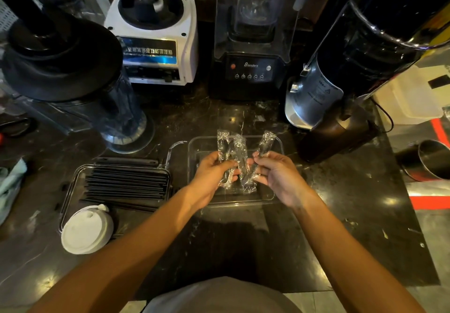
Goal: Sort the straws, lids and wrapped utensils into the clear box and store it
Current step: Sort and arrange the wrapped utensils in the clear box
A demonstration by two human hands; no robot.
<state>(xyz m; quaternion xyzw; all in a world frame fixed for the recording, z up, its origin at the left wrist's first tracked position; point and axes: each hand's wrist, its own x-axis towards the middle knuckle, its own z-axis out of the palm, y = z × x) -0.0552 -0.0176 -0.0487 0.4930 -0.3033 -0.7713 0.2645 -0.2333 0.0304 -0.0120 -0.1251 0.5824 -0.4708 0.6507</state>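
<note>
At frame centre, left hand [214, 176] and right hand [272, 173] each grip wrapped utensils [235, 152] over the clear box [275, 191]; next, probably, lay them inside.

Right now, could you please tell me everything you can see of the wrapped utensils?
The wrapped utensils are dark plastic pieces, each sealed in crinkled clear film. Several are held in a loose fan above the clear box on the dark counter, their tops pointing away from the person. The left hand grips some, the right hand pinches others. Their exact number and type are unclear.
</note>
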